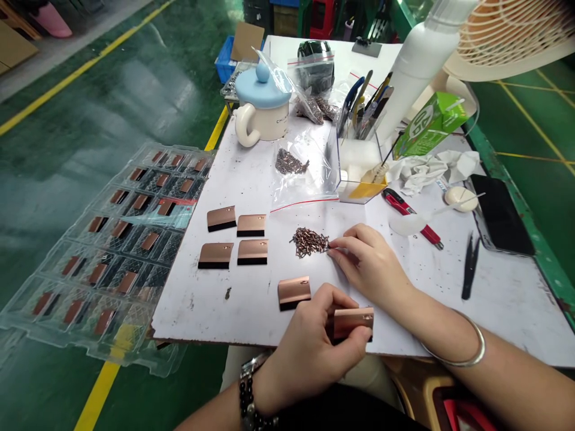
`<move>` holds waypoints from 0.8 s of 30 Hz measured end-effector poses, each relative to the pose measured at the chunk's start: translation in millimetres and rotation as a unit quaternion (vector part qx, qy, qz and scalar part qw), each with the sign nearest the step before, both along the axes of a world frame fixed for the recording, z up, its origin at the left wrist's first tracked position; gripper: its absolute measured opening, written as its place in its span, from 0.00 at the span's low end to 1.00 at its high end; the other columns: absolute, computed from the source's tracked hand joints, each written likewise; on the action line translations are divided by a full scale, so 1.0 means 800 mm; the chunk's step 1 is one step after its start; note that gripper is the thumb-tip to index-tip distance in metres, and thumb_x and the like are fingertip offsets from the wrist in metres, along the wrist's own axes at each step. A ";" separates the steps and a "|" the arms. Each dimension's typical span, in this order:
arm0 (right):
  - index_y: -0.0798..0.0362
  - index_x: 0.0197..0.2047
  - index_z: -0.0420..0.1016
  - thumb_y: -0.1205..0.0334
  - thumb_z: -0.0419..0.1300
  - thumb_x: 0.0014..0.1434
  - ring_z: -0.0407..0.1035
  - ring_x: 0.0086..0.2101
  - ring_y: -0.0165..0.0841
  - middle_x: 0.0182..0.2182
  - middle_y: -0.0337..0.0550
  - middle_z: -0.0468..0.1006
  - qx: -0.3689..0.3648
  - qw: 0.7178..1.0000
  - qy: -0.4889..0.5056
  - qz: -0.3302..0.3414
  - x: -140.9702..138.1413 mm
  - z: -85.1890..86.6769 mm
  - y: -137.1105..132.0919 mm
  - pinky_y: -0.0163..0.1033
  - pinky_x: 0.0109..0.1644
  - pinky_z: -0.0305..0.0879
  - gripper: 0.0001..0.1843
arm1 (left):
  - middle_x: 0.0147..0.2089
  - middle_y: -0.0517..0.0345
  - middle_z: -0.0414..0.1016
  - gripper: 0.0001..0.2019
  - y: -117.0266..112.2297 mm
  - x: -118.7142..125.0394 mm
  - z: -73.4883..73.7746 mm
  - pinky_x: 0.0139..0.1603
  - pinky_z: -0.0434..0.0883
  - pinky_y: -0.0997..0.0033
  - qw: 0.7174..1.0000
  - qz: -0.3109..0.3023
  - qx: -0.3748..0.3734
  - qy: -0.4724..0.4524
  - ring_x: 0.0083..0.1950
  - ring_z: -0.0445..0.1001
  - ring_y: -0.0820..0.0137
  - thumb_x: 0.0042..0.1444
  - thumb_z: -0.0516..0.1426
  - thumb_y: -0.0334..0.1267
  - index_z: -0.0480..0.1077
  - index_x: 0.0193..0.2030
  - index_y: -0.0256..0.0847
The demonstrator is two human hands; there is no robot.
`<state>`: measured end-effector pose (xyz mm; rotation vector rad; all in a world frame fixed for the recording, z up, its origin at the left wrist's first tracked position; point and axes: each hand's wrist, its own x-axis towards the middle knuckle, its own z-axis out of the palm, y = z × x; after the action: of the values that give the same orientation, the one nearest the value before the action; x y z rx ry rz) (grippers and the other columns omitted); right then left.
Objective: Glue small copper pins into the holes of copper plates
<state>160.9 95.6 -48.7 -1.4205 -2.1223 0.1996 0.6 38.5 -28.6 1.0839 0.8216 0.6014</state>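
My left hand [321, 338] grips a copper-coloured metal piece [353, 318] with a small hole near its right end, held just above the table's front edge. The fingertips of my right hand [366, 260] are pinched together at the right side of a heap of small dark screws [309, 242]; whether a screw is between them I cannot make out. Beside my left hand lies a similar copper-coloured piece [294, 291] with a black lower edge. Several more of these pieces [252, 251] lie in two rows on the left.
Clear plastic trays [148, 263] with more pieces stand left of the white table [179, 311]. A zip bag of screws [291, 161], a lidded mug [265, 114] and a tool holder [359, 161] stand behind. Tweezers [470, 266], a red cutter [411, 216] and a phone [503, 212] lie right.
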 end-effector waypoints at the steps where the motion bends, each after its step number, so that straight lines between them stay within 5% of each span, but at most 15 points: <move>1: 0.54 0.36 0.73 0.67 0.56 0.60 0.65 0.33 0.35 0.31 0.45 0.69 -0.001 1.000 0.002 0.000 0.000 0.000 0.000 0.44 0.37 0.65 0.04 | 0.28 0.63 0.68 0.08 0.000 0.000 0.000 0.25 0.67 0.76 1.000 0.001 0.001 0.000 0.24 0.69 0.76 0.56 0.57 0.35 0.59 0.36 0.42; 9: 0.53 0.33 0.71 0.69 0.60 0.57 0.66 0.32 0.32 0.31 0.41 0.70 -0.058 0.998 0.021 0.007 0.009 0.010 -0.008 0.40 0.36 0.62 0.02 | 0.28 0.64 0.69 0.09 -0.005 0.000 -0.004 0.21 0.68 0.81 0.997 0.030 -0.055 -0.044 0.22 0.70 0.78 0.57 0.59 0.35 0.60 0.38 0.41; 13: 0.51 0.34 0.70 0.69 0.60 0.59 0.68 0.33 0.31 0.31 0.38 0.73 -0.080 0.996 0.026 0.016 0.024 0.025 -0.028 0.42 0.39 0.60 0.03 | 0.36 0.57 0.75 0.09 -0.007 0.002 -0.008 0.24 0.73 0.82 0.989 0.080 -0.079 -0.101 0.31 0.77 0.74 0.58 0.58 0.35 0.64 0.43 0.40; 19: 0.51 0.41 0.72 0.75 0.60 0.57 0.70 0.37 0.33 0.34 0.40 0.76 -0.078 0.963 0.259 0.014 0.035 0.045 -0.080 0.41 0.39 0.67 0.11 | 0.34 0.58 0.77 0.08 -0.002 0.008 -0.004 0.29 0.78 0.81 0.978 0.139 -0.096 -0.122 0.29 0.76 0.77 0.57 0.61 0.32 0.67 0.42 0.37; 24: 0.54 0.41 0.73 0.81 0.60 0.53 0.68 0.34 0.34 0.33 0.43 0.73 -0.009 0.963 0.267 0.026 0.020 0.031 -0.104 0.42 0.35 0.66 0.16 | 0.33 0.62 0.77 0.09 0.001 0.010 0.000 0.27 0.76 0.85 0.977 0.136 -0.111 -0.124 0.25 0.76 0.80 0.57 0.60 0.29 0.66 0.43 0.39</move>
<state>176.7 12.4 -23.5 -1.1569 -1.7106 0.5576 8.7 39.3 -28.8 0.6817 0.8014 0.8352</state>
